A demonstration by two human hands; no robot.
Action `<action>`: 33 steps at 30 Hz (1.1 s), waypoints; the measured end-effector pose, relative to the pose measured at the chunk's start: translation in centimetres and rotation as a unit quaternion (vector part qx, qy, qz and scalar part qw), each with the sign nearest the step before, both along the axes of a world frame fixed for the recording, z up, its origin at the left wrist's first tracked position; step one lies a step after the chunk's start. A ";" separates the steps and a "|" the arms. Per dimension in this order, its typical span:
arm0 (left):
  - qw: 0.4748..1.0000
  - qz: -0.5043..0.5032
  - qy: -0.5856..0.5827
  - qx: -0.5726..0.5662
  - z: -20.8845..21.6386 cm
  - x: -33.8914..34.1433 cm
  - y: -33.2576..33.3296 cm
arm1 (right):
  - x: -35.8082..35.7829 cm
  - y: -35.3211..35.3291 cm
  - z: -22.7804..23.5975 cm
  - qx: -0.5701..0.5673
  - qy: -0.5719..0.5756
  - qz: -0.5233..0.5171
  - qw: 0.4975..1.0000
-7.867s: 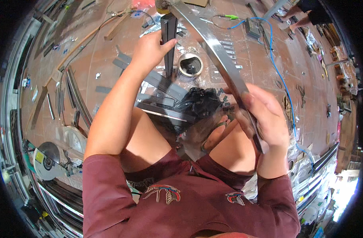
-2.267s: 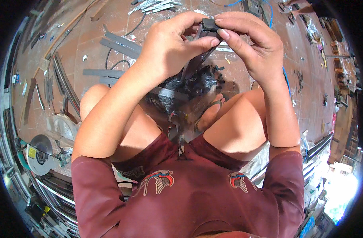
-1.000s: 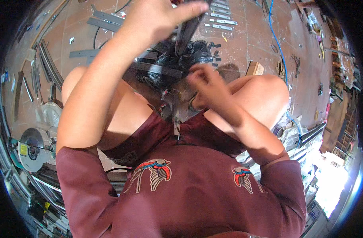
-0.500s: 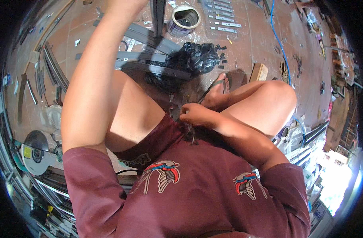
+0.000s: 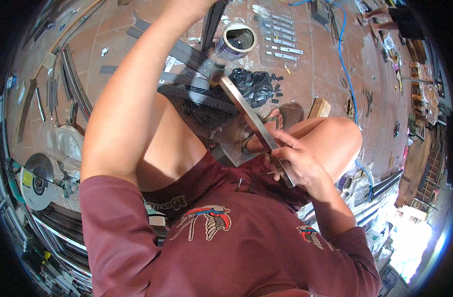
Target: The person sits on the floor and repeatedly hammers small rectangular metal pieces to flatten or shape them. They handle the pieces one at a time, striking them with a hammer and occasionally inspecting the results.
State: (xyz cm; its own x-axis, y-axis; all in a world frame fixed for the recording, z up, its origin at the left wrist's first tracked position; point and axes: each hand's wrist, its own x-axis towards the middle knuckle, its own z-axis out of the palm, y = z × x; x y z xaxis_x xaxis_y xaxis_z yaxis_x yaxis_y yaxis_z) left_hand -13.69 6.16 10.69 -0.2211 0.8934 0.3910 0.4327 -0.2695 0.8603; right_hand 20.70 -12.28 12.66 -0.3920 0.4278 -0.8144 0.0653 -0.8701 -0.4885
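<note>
My right hand is closed round the lower end of a hammer with a flat metal handle. Its head, smeared by motion, is over the grey metal strips near a black plastic bag. At the top edge, my left hand meets a dark upright metal profile and appears to grip it; the fingertips are cut off by the picture's edge. That profile slants down toward the grey strips on the floor, just left of an open paint can.
Metal hinge-like pieces lie in a row beyond the can. Small black blocks lie beside the bag. A wooden block, a blue hose and a circular saw flank me. Another person's legs show far right.
My right hand has come up from my lap and moved right, now with the hammer in it. My left arm stays raised; the view has shifted slightly.
</note>
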 end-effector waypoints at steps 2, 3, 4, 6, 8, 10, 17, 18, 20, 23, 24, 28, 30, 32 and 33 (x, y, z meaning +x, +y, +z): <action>0.999 -0.003 0.037 -0.007 -1.0 0.6 0.8 | 0.4 -0.9 -0.7 -0.092 0.072 -0.044 0.992; 0.999 0.006 0.043 -0.015 -0.6 0.6 0.7 | 0.0 -0.8 -0.8 -0.134 0.111 -0.061 0.983; 0.998 0.014 0.049 -0.023 -0.2 0.7 0.4 | -1.1 -0.6 -0.4 -0.089 0.046 -0.050 0.994; 0.992 0.034 0.119 -0.025 -1.0 -0.2 0.6 | -0.9 -0.5 -0.8 0.025 -0.035 0.021 0.999; 0.995 0.028 0.096 -0.019 -1.3 -0.5 0.7 | -0.7 0.2 0.5 0.121 -0.112 0.050 0.985; 0.995 0.032 0.092 -0.035 -1.5 -0.4 0.4 | -1.1 2.3 5.1 0.258 -0.214 0.089 0.938; 0.993 0.060 0.097 -0.034 -1.2 -0.2 0.1 | -0.9 6.5 11.5 0.661 -0.181 -0.025 0.728; 0.993 0.061 0.096 -0.029 -1.2 0.0 0.1 | -0.9 6.8 11.9 0.668 -0.196 -0.015 0.718; 0.992 0.067 0.102 -0.028 -1.2 0.3 0.3 | -0.5 7.2 12.4 0.693 -0.246 0.011 0.677; 0.990 0.083 0.103 -0.045 -1.2 0.7 0.3 | -0.7 6.7 13.3 0.623 -0.310 0.106 0.710; 0.987 0.067 0.122 -0.076 0.2 1.0 -0.4 | -0.8 6.6 13.7 0.587 -0.326 0.140 0.727; 0.990 0.063 0.099 -0.078 -0.1 1.0 -0.3 | -0.5 6.3 14.8 0.570 -0.326 0.135 0.742; 0.990 0.070 0.090 -0.085 0.3 0.9 -0.4 | -0.5 6.3 15.6 0.579 -0.311 0.104 0.746; 0.988 0.078 0.105 -0.080 0.3 0.9 -0.4 | -0.5 6.4 15.6 0.607 -0.300 0.088 0.731; 0.987 0.081 0.122 -0.071 0.4 1.0 -0.3 | -0.5 6.3 15.6 0.629 -0.300 0.087 0.712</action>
State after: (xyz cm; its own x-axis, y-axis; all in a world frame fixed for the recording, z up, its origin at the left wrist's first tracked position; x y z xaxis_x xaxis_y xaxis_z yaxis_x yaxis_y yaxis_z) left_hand -12.71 5.87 11.05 -0.2810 0.9036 0.3233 0.6585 -0.0635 0.7499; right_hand 20.17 -5.96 28.29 -0.2706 0.9544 0.1264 0.6435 0.2770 -0.7136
